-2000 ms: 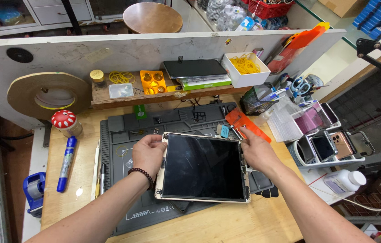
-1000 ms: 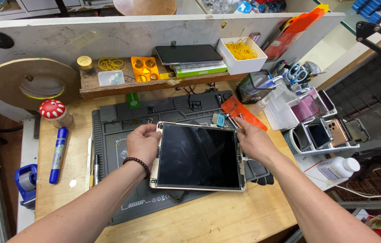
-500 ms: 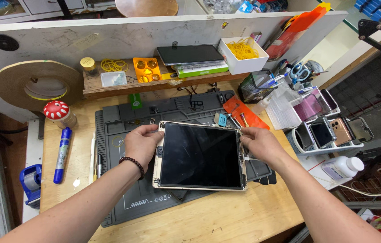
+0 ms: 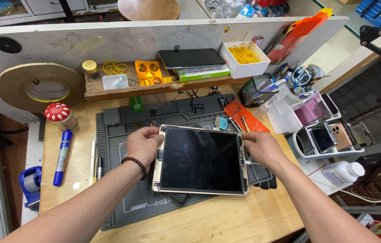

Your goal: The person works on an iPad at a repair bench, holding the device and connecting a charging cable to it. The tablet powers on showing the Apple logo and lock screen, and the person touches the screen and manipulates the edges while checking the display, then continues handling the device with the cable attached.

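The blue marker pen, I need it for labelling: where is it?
In the head view the blue marker pen lies on the wooden bench at far left, between the red mushroom-shaped jar and blue tape dispenser.

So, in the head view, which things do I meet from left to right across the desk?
Blue tape dispenser → blue marker → left hand → tablet → right hand → white rack of phones.

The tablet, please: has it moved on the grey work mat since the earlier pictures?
No: the tablet lies on the same part of the grey mat, its top right corner just below the orange tool; only the head camera has shifted.
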{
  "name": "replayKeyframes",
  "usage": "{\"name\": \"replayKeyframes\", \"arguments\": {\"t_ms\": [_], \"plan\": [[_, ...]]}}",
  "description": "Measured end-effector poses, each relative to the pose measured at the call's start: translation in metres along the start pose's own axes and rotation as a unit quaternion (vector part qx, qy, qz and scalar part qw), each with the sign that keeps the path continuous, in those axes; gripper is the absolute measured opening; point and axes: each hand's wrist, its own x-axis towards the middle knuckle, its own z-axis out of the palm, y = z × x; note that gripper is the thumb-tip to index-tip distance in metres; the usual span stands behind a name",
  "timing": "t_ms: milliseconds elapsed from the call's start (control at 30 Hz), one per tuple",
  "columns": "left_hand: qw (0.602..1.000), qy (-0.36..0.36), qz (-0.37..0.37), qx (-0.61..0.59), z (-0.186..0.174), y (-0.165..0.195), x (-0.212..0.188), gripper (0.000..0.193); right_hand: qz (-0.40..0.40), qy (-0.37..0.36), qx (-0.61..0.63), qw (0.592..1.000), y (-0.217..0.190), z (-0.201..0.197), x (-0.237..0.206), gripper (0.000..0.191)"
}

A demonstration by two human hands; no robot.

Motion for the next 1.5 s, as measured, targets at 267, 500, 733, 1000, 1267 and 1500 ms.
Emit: {"name": "replayKeyframes", "arguments": {"t_ms": [267, 500, 733, 1000, 1267, 1500], "plan": [[1.000, 0.010, 0.004, 0.007, 0.002, -0.001, 0.000, 0.024, -0.015, -0.020, 0.039, 0.999, 0.003, 0.000, 0.001, 0.040], [0.999, 0.027, 0.012, 0.013, 0.003, -0.004, 0.000, 0.023, -0.022, 0.003, -0.017, 1.000, 0.000, 0.001, -0.001, 0.040], [0.999, 0.033, 0.007, 0.023, 0.005, -0.004, -0.002, 0.022, -0.022, 0.006, -0.029, 0.999, 0.002, 0.003, 0.000, 0.039], [1.000, 0.009, 0.003, -0.018, 0.003, -0.003, -0.002, 0.019, -0.014, 0.007, -0.041, 0.999, 0.000, 0.004, -0.003, 0.038], [1.000, 0.019, -0.009, -0.014, 0.004, -0.002, -0.002, 0.019, -0.013, 0.004, -0.034, 0.999, -0.002, 0.000, -0.003, 0.039], [0.999, 0.035, 0.015, 0.006, 0.006, -0.002, -0.003, 0.022, -0.039, 0.015, -0.022, 0.999, 0.002, 0.005, -0.001, 0.038]]}}
